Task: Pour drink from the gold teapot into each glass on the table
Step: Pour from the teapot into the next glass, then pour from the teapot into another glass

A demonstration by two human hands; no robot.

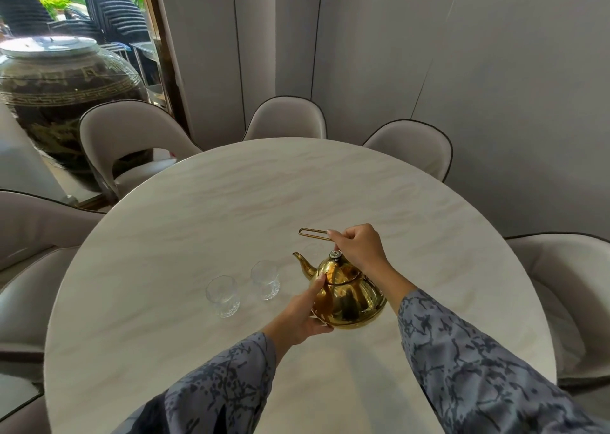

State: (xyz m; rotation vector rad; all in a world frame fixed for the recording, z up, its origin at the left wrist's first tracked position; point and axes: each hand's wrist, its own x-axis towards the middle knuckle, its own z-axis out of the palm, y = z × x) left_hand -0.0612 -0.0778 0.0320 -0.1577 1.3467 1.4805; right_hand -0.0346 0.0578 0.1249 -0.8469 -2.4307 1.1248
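The gold teapot (346, 293) is seen on the round marble counter (231, 202), near its front half and a little right of centre, its spout (302, 262) pointed to the left and away from the person. The thin wire handle (312, 234) is raised above the lid and is gripped by the right hand (358, 245), whose fingers (333, 234) are curled shut around the handle's near end. The lid knob (335, 254) is visible just under that hand. The teapot's left side is steadied by the left hand (302, 311): the thumb is laid up along the shiny body, while the remaining fingers are tucked beneath the base and mostly hidden.

Two clear glasses are stood upright to the left of the teapot, both looking empty. The nearer glass (222, 296) is placed further left; the other glass (265, 280) is set between it and the spout, close to the teapot but apart from it. A third faint glass shape is glimpsed behind the spout, too blurred to be sure of.

Both forearms are covered by grey patterned sleeves (462, 351). Pale padded chairs (287, 118) are ranged around the counter's far edge.
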